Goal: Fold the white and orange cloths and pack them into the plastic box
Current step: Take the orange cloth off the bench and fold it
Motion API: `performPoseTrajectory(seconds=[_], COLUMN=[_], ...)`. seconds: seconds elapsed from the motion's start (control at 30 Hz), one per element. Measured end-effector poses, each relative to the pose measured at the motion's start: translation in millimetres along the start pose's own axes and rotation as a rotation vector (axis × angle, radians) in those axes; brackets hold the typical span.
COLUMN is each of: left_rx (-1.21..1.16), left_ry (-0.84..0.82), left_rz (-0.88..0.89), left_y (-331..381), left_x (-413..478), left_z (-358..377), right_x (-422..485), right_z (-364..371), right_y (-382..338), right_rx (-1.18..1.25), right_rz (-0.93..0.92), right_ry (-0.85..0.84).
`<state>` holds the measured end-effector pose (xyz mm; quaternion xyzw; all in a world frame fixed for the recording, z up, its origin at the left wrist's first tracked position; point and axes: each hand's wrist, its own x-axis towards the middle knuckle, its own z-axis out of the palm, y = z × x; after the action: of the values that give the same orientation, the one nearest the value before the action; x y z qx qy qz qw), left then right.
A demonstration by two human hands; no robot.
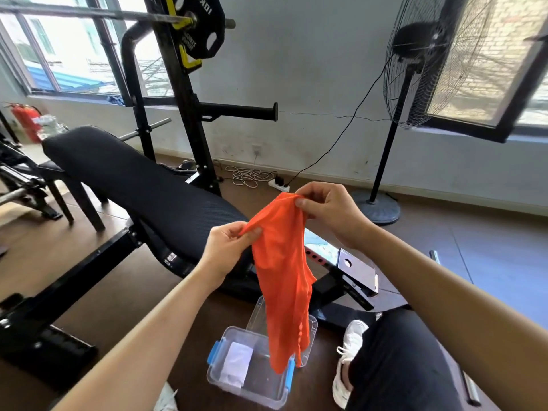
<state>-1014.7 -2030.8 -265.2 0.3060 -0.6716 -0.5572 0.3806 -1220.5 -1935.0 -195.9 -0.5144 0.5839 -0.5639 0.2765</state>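
Brown gym flooring carries the open plastic box [264, 381], with its lid [256, 317] just behind it and a weight bench [148, 185] beyond. A folded white cloth [237, 364] lies inside the box, against its left wall. Above the box the orange cloth [281, 262] hangs unfolded, its tail dangling over the box's right rim. The left hand [228, 247] pinches one top corner and the right hand [326, 212] the other. The thin fabric may slip from either pinch, or its tail may snag the box's blue clip [290, 372].
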Motion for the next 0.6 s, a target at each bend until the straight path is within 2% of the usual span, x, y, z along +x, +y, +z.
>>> performPoseTrajectory(seconds=[0.17,0.33,0.47,0.6], left_rx=[-0.106,0.009,0.068,0.071], left_ry=[0.092,0.121,0.108,0.110], left_rz=[0.010,0.062,0.074,0.092], left_y=[20,32,38,40], left_x=[14,26,29,29], left_z=[-9,-12,-13,-19], right_x=[-4,-8,-12,-11], right_z=[-11,-11,-14,-13], right_y=[5,1,-8,-14], right_rx=[-0.114,-0.342,-0.522,-0.655], right_rz=[-0.039,-0.149,-0.138,-0.198], right_ry=[-0.021,-0.103,-0.241,-0.236])
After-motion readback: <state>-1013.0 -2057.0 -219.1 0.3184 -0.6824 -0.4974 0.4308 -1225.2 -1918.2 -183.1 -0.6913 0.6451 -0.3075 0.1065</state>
